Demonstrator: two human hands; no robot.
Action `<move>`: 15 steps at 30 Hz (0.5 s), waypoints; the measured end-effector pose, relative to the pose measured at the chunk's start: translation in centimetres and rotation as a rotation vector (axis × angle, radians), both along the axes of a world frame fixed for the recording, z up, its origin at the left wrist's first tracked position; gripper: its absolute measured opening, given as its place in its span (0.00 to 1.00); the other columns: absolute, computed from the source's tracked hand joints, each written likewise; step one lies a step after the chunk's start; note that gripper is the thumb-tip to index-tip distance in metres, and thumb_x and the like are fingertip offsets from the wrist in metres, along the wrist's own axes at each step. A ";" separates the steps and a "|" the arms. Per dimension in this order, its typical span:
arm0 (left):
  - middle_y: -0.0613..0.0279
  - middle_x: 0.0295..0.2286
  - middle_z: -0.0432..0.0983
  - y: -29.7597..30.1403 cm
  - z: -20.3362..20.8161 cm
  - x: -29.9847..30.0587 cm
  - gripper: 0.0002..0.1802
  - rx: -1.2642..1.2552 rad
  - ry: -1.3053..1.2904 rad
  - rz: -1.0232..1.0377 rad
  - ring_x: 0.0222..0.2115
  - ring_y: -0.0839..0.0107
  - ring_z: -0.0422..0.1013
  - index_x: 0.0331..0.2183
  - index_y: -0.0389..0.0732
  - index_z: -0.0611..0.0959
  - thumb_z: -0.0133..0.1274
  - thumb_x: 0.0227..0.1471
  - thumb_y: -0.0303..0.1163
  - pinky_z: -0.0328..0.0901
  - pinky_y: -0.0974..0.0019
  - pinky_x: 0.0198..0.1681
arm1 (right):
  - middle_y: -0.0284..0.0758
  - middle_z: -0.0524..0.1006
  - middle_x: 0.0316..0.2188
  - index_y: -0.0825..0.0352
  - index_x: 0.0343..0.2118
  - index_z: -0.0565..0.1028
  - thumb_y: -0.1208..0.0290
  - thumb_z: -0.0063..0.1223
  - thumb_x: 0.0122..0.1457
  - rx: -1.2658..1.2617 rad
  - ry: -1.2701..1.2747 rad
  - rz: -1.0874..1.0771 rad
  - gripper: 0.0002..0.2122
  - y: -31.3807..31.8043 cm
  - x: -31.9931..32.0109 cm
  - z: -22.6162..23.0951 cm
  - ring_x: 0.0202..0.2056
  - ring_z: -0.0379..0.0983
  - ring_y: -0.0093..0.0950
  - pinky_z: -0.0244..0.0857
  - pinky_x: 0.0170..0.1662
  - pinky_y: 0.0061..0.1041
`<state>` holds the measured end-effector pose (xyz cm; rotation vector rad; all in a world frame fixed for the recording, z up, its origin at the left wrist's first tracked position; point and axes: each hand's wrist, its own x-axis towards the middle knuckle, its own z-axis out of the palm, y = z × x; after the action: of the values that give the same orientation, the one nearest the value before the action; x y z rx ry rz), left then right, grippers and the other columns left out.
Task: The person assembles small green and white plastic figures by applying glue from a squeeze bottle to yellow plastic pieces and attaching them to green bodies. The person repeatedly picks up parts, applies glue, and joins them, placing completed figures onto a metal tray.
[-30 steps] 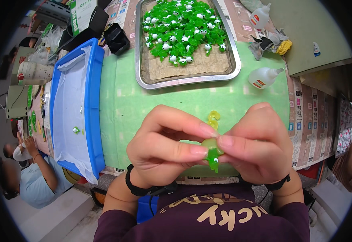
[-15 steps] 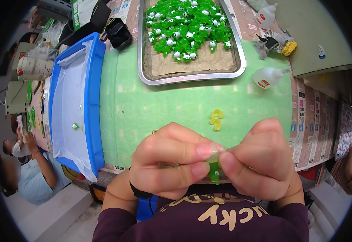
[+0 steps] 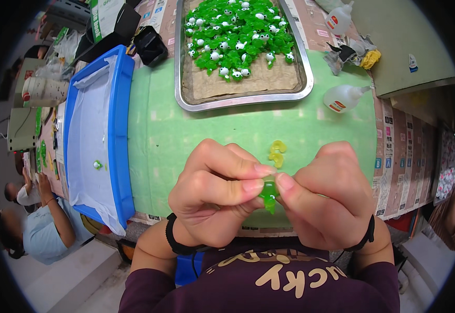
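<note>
A small translucent green plastic figure (image 3: 270,197) is pinched between my two hands above the near edge of the mat. My left hand (image 3: 212,190) is closed, thumb and forefinger on its left side. From the other side, the closed right hand (image 3: 332,195) grips it with thumb and fingertips. Fingers cover part of the figure. Just beyond the fingertips, curved yellow plastic pieces (image 3: 277,152) lie on the green mat (image 3: 201,125). Farther off, a metal tray (image 3: 248,103) lined with brown paper holds a heap of green figures (image 3: 232,44) with white heads.
At left stands a blue tray (image 3: 120,130) lined with white, with one small green-and-white figure (image 3: 97,165) inside. Two squeeze bottles, one nearer (image 3: 342,99), and crumpled wrappers (image 3: 354,55) are at right. A black container (image 3: 150,46) sits behind the blue tray. Another person (image 3: 50,224) sits at far left.
Both hands have risen slightly away from my body with the green figure, which now shows more between the fingertips. The yellow pieces still lie on the mat.
</note>
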<state>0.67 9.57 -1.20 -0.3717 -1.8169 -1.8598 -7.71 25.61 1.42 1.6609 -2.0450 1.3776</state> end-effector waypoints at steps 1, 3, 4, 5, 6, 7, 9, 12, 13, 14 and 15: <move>0.51 0.33 0.68 -0.1 0.0 0.0 0.12 0.010 -0.011 -0.005 0.28 0.69 0.69 0.31 0.38 0.74 0.54 0.42 0.14 0.66 0.71 0.29 | 0.30 0.68 0.25 0.68 0.34 0.72 0.87 0.57 0.38 0.010 -0.020 0.010 0.16 0.1 -0.1 0.0 0.22 0.63 0.25 0.56 0.26 0.25; 0.51 0.34 0.69 -0.2 0.1 0.0 0.12 0.000 -0.039 0.005 0.29 0.70 0.69 0.31 0.38 0.74 0.55 0.42 0.15 0.66 0.72 0.31 | 0.30 0.68 0.24 0.67 0.35 0.71 0.86 0.57 0.40 0.009 -0.069 0.019 0.16 0.2 -0.2 -0.1 0.22 0.63 0.25 0.57 0.27 0.26; 0.51 0.34 0.69 -0.2 0.2 0.0 0.12 -0.005 -0.053 0.010 0.30 0.70 0.69 0.31 0.39 0.74 0.55 0.42 0.15 0.66 0.72 0.32 | 0.30 0.68 0.24 0.67 0.36 0.71 0.86 0.57 0.40 -0.002 -0.094 0.017 0.17 0.2 -0.3 -0.3 0.22 0.63 0.25 0.57 0.27 0.26; 0.51 0.34 0.69 -0.2 0.1 0.0 0.12 0.004 -0.055 0.008 0.30 0.70 0.69 0.31 0.39 0.74 0.55 0.42 0.15 0.66 0.72 0.33 | 0.31 0.68 0.24 0.66 0.36 0.71 0.86 0.57 0.41 -0.035 -0.120 0.005 0.17 -0.2 -0.2 -0.7 0.22 0.64 0.26 0.57 0.27 0.26; 0.51 0.35 0.69 -0.3 -0.1 -0.1 0.12 0.012 -0.058 0.006 0.31 0.70 0.69 0.32 0.39 0.74 0.56 0.42 0.16 0.66 0.72 0.34 | 0.31 0.69 0.24 0.66 0.36 0.71 0.86 0.57 0.42 -0.053 -0.143 -0.004 0.17 -0.3 -0.2 -0.9 0.22 0.64 0.26 0.57 0.27 0.26; 0.51 0.35 0.69 -0.3 -0.2 -0.1 0.13 0.020 -0.060 0.004 0.32 0.70 0.69 0.32 0.39 0.74 0.56 0.43 0.16 0.66 0.72 0.35 | 0.31 0.69 0.25 0.65 0.36 0.71 0.85 0.57 0.42 -0.071 -0.165 -0.013 0.17 -0.3 -0.1 -1.0 0.22 0.64 0.26 0.58 0.28 0.25; 0.51 0.35 0.69 -0.2 -0.1 -0.1 0.13 0.059 -0.066 -0.006 0.33 0.70 0.69 0.32 0.39 0.73 0.56 0.43 0.16 0.66 0.72 0.35 | 0.31 0.70 0.24 0.65 0.35 0.71 0.85 0.58 0.42 -0.084 -0.188 -0.029 0.15 -0.4 0.0 -1.0 0.22 0.65 0.26 0.58 0.28 0.25; 0.55 0.35 0.67 0.0 0.0 -0.3 0.12 0.010 -0.063 0.019 0.32 0.67 0.68 0.34 0.43 0.72 0.55 0.46 0.22 0.66 0.69 0.34 | 0.31 0.71 0.21 0.66 0.29 0.74 0.82 0.60 0.40 -0.117 -0.175 -0.077 0.11 -0.8 0.0 -0.9 0.21 0.67 0.26 0.60 0.26 0.23; 0.57 0.34 0.67 0.0 0.0 -0.3 0.11 -0.024 -0.060 0.034 0.32 0.66 0.68 0.35 0.44 0.71 0.55 0.48 0.25 0.66 0.68 0.33 | 0.31 0.72 0.20 0.67 0.28 0.74 0.81 0.61 0.39 -0.126 -0.167 -0.090 0.10 -1.0 0.0 -1.0 0.20 0.68 0.26 0.60 0.25 0.23; 0.57 0.34 0.67 0.0 0.0 -0.3 0.11 -0.037 -0.059 0.037 0.32 0.66 0.68 0.35 0.44 0.71 0.55 0.48 0.26 0.66 0.68 0.33 | 0.31 0.72 0.20 0.67 0.28 0.74 0.81 0.60 0.39 -0.131 -0.161 -0.094 0.10 -1.0 0.1 -1.0 0.20 0.68 0.25 0.60 0.25 0.23; 0.57 0.34 0.67 0.0 0.1 -0.2 0.11 -0.050 -0.059 0.041 0.32 0.66 0.68 0.35 0.45 0.71 0.55 0.48 0.26 0.66 0.68 0.33 | 0.31 0.72 0.20 0.67 0.28 0.74 0.81 0.60 0.39 -0.135 -0.155 -0.095 0.10 -1.0 0.1 -1.1 0.20 0.68 0.25 0.60 0.25 0.23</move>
<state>0.45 9.57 -1.14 -0.2977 -1.8987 -1.8182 -7.58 24.57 0.35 1.4247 -2.0300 1.6178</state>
